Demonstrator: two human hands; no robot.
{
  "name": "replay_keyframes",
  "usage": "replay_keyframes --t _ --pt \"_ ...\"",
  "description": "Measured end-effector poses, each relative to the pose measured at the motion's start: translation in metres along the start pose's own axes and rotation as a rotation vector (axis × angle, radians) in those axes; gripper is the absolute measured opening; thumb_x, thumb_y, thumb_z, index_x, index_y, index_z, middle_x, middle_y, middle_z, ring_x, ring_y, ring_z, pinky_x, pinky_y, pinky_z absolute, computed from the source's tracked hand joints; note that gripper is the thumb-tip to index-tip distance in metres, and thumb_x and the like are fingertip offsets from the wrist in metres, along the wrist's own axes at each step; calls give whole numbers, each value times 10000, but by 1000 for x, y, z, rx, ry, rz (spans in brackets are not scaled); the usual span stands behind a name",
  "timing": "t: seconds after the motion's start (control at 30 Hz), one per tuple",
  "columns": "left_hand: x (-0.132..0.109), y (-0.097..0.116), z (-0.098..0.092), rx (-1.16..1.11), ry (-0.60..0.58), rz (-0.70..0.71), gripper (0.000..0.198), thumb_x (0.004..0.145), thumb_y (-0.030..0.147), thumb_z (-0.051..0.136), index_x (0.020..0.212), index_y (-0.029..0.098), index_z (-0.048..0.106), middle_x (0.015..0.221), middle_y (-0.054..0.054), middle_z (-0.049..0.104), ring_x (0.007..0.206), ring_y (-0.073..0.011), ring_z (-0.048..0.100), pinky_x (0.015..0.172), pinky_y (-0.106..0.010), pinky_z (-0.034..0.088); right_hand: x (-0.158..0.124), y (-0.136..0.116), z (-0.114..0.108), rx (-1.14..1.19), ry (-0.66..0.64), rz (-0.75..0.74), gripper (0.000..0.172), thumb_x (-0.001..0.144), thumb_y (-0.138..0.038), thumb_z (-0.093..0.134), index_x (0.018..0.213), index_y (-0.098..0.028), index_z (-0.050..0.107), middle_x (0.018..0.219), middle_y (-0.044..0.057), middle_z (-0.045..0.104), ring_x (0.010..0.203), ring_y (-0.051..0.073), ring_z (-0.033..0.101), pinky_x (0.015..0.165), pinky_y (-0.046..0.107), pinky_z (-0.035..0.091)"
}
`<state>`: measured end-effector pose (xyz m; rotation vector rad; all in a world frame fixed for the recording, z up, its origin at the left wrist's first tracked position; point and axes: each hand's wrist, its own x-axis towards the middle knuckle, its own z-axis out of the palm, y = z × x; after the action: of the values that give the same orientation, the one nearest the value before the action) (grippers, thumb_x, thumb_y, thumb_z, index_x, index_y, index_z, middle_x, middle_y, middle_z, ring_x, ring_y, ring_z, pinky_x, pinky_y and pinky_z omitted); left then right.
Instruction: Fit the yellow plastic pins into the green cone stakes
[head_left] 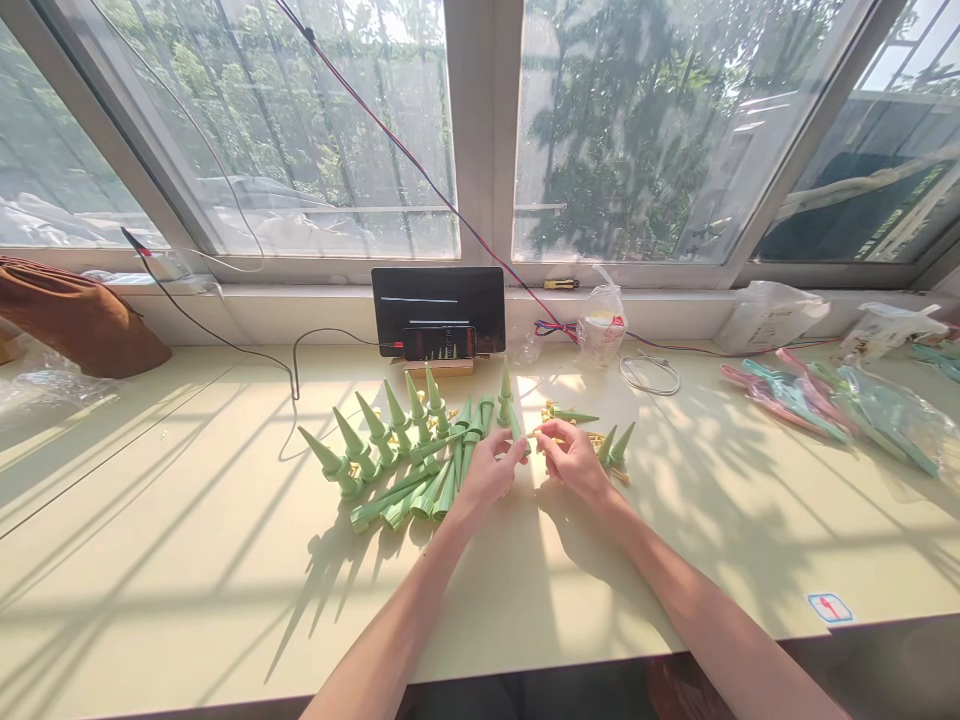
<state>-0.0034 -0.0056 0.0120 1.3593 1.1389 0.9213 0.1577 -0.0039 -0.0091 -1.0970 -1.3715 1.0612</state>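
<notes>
My left hand is closed round a green plastic spike, part of it hidden by the fingers. My right hand pinches a small yellow piece close to the spike; whether the two touch is too small to tell. To the left stand several upright green cone-topped pieces in a slanting row. In front of them lies a pile of loose green spikes. Beyond my left hand another cone-topped piece stands upright. Two green cones and some small yellow parts are beside my right hand.
A dark tablet and a phone lean by the window sill. Cables cross the table. Further right are a bagged cup, a coiled wire and pink and green plastic items. A brown bag lies at left.
</notes>
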Motion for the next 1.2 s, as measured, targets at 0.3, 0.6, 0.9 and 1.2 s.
replay_keyframes --t 0.3,0.6,0.9,1.2 --pt "-2 3 -1 -11 8 -24 464 845 555 595 1059 144 623 716 -22 619 405 -45 350 399 -201 305 -2 0 -1 -22 -4 11 283 887 -463 596 853 -182 581 680 -29 540 382 69 440 372 228 346" --pt "-1 -2 -2 -9 5 6 557 810 597 616 1157 161 632 798 -60 656 506 -98 493 393 -202 303 -2 -2 0 -13 4 30 284 875 -462 606 837 -183 567 651 -38 526 378 69 429 363 227 327" --pt "-1 -3 -2 46 78 38 600 802 544 647 1244 141 611 956 -117 693 686 -154 626 572 -244 443 -3 -2 1 -17 13 24 295 877 -476 604 832 -187 560 631 -44 513 377 73 430 367 230 335" --pt "-1 -4 -2 62 99 83 525 779 515 671 1186 182 665 944 -85 665 660 -142 593 538 -231 424 -3 2 0 -14 30 35 339 851 -531 619 841 -196 568 628 -36 517 386 84 420 362 239 331"
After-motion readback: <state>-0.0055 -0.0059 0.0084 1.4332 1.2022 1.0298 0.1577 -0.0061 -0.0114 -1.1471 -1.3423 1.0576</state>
